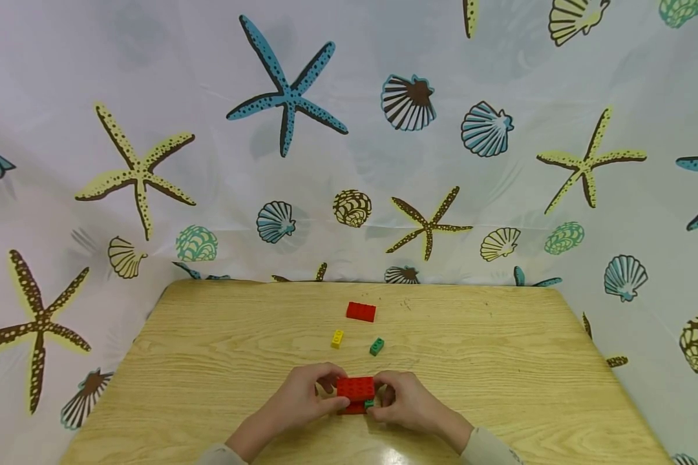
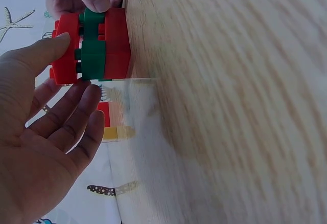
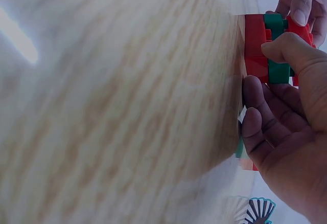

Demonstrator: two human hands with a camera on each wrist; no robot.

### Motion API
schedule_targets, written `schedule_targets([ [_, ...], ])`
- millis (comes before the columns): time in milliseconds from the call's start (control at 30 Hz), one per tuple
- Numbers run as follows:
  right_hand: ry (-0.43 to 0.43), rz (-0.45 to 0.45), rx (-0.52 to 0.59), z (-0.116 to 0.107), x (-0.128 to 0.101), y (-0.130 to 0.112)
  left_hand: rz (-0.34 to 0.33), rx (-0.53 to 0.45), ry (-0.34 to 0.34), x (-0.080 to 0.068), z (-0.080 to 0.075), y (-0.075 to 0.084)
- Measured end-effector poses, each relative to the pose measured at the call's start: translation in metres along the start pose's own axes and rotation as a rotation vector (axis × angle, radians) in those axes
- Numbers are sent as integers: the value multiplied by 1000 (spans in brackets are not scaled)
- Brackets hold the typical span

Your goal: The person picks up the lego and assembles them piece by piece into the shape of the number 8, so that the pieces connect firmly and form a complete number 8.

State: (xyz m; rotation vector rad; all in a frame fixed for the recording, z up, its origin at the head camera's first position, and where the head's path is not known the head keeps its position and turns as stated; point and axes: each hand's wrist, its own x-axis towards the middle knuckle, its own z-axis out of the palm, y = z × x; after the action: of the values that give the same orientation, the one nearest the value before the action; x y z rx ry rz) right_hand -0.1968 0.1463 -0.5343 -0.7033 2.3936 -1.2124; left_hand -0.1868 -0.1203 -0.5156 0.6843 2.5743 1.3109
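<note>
Two green toy bricks (image 2: pixel 93 63) stand between a lower red brick (image 3: pixel 255 42) and an upper red brick (image 1: pixel 356 387). A gap shows between the upper red brick and the green ones in the left wrist view. My left hand (image 1: pixel 302 397) holds the upper red brick, its thumb on the near side and the fingers behind. From the other end my right hand (image 1: pixel 410 400) grips the lower part of the stack, thumb at a green brick and the lower red brick. Where the right fingertips touch at the back is hidden.
The stack rests on a wooden table (image 1: pixel 238 336) near its front. Beyond it lie a loose yellow brick (image 1: pixel 337 339), a small green brick (image 1: pixel 377 347) and, farther back, a red brick (image 1: pixel 361 312). A patterned curtain (image 1: pixel 349 161) surrounds the table's back and sides.
</note>
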Motion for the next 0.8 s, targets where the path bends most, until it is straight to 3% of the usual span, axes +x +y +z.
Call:
schedule_targets([
  [800, 1, -31, -21, -2, 1, -1, 30, 45, -59, 1, -2, 0],
])
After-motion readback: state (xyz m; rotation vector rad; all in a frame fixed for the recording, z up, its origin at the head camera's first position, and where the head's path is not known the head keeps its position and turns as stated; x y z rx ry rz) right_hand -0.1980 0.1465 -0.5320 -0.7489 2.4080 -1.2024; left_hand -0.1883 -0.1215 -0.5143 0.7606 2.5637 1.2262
